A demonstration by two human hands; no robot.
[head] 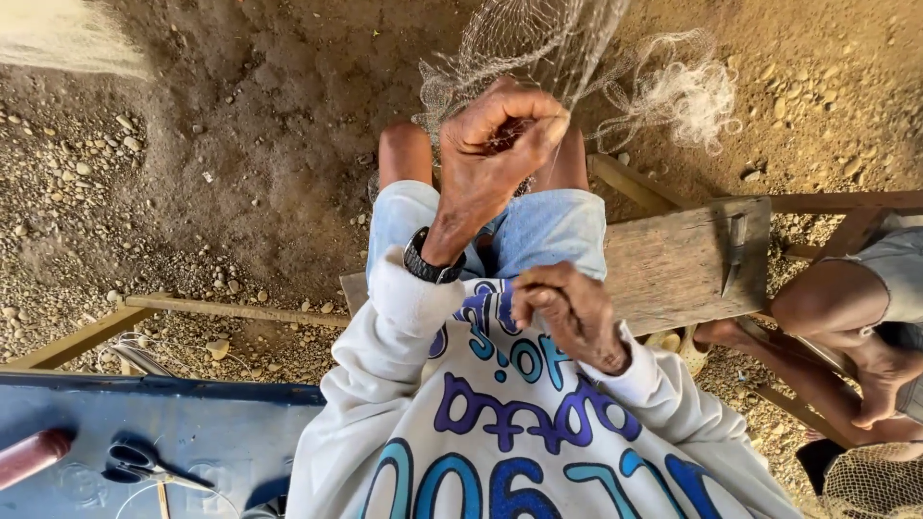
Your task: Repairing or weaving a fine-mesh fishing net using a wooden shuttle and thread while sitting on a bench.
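One view, head camera. I read the step as net mending, mid-stitch. My left hand [500, 144] is clenched on the fishing net [538, 48], mesh bunched under its fingertips. My right hand [567, 312], nearer my chest, pinches something small; I cannot tell what. Next move, I judge: keep the mesh taut. Count: one net in hand, one wooden bench [683, 259], one pair of scissors [139, 463].

The left hand [500, 144] is stretched forward past the knees [404, 154], its grip closed with thumb and fingers curled together, wrist bent and wearing a dark watch [431, 261]. The right hand [567, 312] sits nearer the body than the knees, just above the lap, fingers folded into a loose fist, knuckles up. Both forearms are in pale sleeves.
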